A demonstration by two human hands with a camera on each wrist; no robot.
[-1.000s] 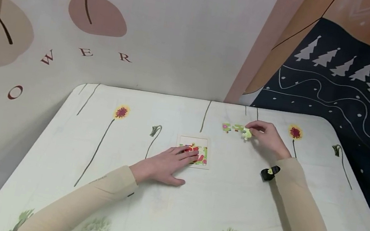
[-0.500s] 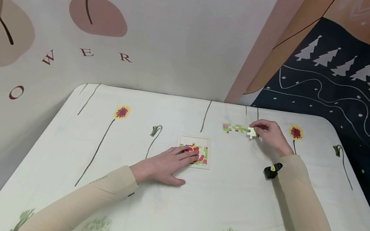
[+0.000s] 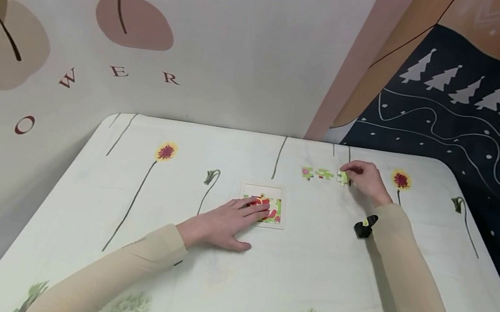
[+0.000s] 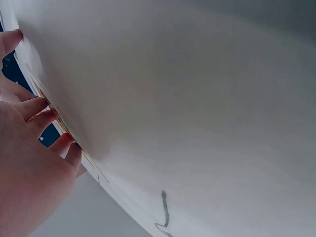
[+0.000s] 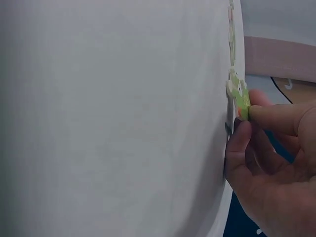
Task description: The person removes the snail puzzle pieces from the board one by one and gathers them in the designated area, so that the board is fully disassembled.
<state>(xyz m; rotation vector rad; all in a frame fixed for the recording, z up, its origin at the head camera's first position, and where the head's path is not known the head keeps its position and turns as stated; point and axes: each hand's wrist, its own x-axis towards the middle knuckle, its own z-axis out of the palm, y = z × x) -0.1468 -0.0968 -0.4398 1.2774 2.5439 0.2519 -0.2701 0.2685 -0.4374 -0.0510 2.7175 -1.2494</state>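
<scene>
1. The pale wall carries printed letters; O, W, E and R can be read.
2. The bench has a white surface with printed flowers.
3. At the right stands a dark backdrop with white trees.
4. The left hand rests with extended fingers on the puzzle board, near the bench's middle.
5. The right hand pinches a green puzzle piece, just beside two other pieces.

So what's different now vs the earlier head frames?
Right hand has shifted slightly right with its pinched puzzle piece, widening the gap to the two loose pieces. Nothing newly gripped or released. Unchanged: left hand on the puzzle tray, loose pieces in place.
</scene>
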